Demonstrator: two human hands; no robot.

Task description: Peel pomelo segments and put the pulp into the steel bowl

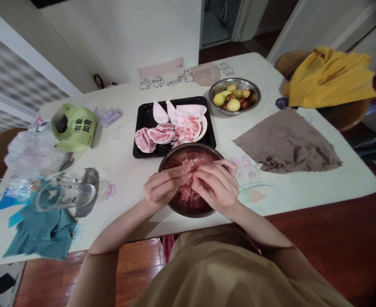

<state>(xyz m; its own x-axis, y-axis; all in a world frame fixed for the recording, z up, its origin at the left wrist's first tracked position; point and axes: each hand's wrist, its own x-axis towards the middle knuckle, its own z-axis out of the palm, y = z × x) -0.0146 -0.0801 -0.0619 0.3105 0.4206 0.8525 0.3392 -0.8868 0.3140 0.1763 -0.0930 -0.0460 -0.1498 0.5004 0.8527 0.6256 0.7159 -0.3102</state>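
Both my hands work over a dark round bowl (175, 157) of pink pomelo flesh at the table's near edge. My left hand (164, 185) and my right hand (216, 183) are closed together on one pomelo piece (188, 192) above the bowl. Just behind the bowl a black tray (141, 117) holds peeled pomelo segments (160, 135) and pieces of white peel (188, 111).
A steel bowl of small fruits (234, 96) sits behind the tray. A brown cloth (287, 143) lies right. On the left stand a green carton (76, 125), plastic bags (31, 153), a glass jug (65, 194) and a teal cloth (44, 232). A yellow cloth (330, 76) covers a chair.
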